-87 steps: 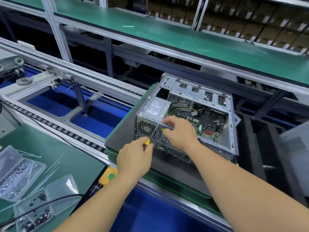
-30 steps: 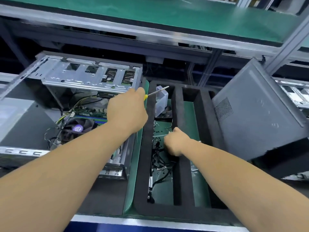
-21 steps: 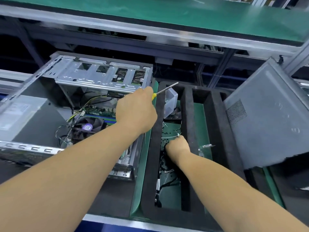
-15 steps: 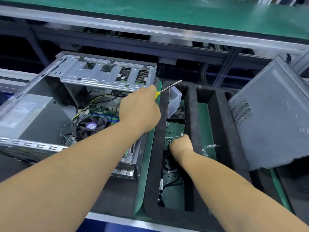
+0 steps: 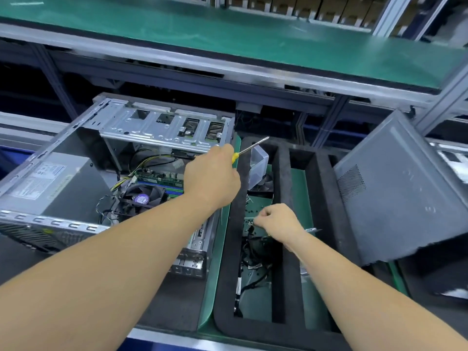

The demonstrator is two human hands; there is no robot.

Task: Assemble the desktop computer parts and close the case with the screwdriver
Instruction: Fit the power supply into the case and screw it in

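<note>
Left hand fisted round the yellow-handled screwdriver, shaft pointing up and right, clear of any screw; it hangs over the right edge of the open computer case. Right hand in the foam tray, fingers curled together over the scatter of small screws. Looks like a pinch, but whether a screw is actually caught between the fingertips cannot be told.

Change over the last few seconds: both hands were at the case's rear corner, driver tip on it; now the view has swung right and the right hand has gone to the tray, having lifted slightly in the last half second. Judgement: one fastening finished, next screw being fetched. Assembly is not done.

Around: cooler fan, motherboard, yellow cables and drive cage all exposed inside the case. Side panel leans tilted at the right of the tray, not yet fitted. Clear plastic box and tangled black cables share the tray slot, crowding the screws.
</note>
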